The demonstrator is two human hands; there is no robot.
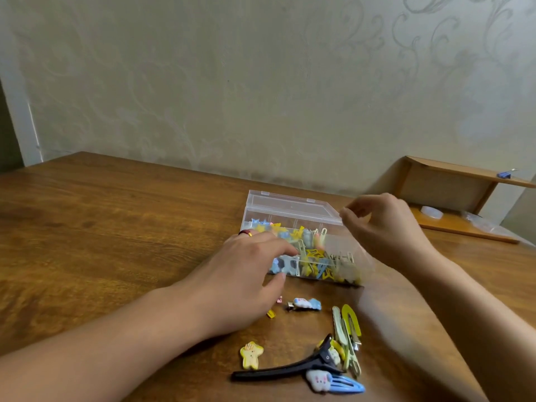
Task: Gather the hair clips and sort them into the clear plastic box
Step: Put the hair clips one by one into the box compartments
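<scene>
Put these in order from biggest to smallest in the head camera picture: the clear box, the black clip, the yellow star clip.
1. clear plastic box
2. long black clip
3. yellow star clip

The clips lie nearer the camera, yet the order looks plain.

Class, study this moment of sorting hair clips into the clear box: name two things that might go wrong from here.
1. The left hand reaches over the clear plastic box, already crowded with clips; it may knock some out.
2. The right hand is at the raised lid; the lid might drop onto the left fingers.
</scene>
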